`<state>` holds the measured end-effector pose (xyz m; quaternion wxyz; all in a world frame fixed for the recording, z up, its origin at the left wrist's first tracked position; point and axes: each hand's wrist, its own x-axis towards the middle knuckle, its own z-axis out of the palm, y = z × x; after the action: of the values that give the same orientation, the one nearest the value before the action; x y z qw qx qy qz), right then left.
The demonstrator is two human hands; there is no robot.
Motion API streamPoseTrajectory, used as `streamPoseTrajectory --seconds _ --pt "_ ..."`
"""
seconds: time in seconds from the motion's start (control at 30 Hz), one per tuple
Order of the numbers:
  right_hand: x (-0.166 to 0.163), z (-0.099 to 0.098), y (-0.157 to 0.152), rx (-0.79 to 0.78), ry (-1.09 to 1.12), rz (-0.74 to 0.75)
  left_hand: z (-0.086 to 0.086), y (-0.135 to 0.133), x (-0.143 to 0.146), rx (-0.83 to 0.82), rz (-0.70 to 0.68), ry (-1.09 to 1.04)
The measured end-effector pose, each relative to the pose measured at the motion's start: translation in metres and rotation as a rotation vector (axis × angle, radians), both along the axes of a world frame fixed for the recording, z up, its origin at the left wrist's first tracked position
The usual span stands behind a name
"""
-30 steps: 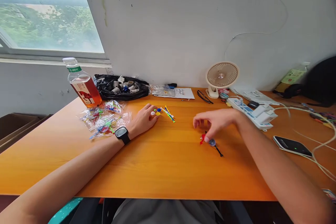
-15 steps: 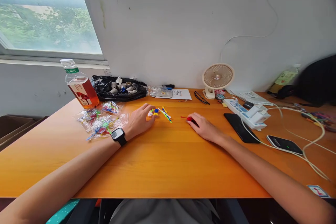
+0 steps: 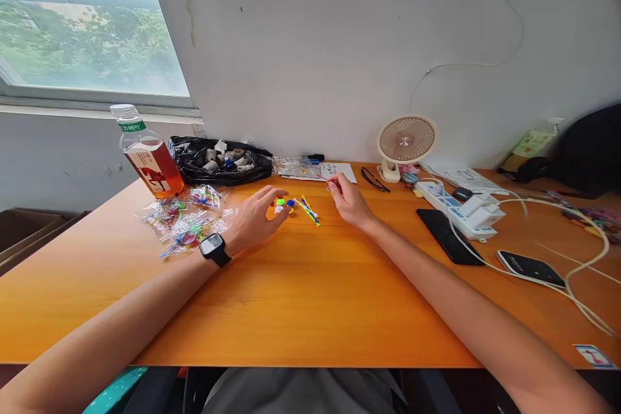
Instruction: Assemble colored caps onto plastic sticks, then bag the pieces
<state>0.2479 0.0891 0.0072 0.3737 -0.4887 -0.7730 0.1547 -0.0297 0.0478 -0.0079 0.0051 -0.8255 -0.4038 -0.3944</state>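
Observation:
My right hand [image 3: 350, 202] pinches a small red plastic piece with a thin pointed stick [image 3: 324, 178], raised above the desk and pointing left. My left hand [image 3: 257, 216], with a black watch on its wrist, rests on the desk with thumb and fingers apart and nothing between them. Just beyond its fingertips lie several small round pieces: a green one [image 3: 280, 202], a blue one [image 3: 290, 204] and a white one [image 3: 278, 210] among them. Between my hands is a little bundle of thin plastic sticks [image 3: 308, 211] in yellow, blue, white and green.
Clear bags of coloured plastic parts [image 3: 187, 223] lie left of my left hand, before a tea bottle [image 3: 152, 165]. Behind are a black plastic bag [image 3: 191, 171], papers [image 3: 344, 171], glasses [image 3: 374, 180] and a fan [image 3: 406, 140]. A phone [image 3: 449, 236], power strip [image 3: 453, 210] and cables occupy the right.
My right hand has lifted and moved forward and slightly left, carrying the red piece up from near the desk. My left hand has hardly moved.

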Motion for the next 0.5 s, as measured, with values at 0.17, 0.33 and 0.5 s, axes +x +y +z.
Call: streamPoseTrajectory --seconds 0.17,0.33,0.5 --pt "-0.060 0.018 -0.012 -0.284 0.471 0.336 0.005 -0.005 0.006 0.068 -0.133 -0.115" --pt "-0.091 0.023 -0.018 -0.531 0.646 0.393 0.005 -0.003 0.000 0.119 -0.096 -0.179" --pt "-0.090 0.020 -0.013 -0.546 0.674 0.411 0.003 0.001 -0.005 0.103 -0.092 -0.201"
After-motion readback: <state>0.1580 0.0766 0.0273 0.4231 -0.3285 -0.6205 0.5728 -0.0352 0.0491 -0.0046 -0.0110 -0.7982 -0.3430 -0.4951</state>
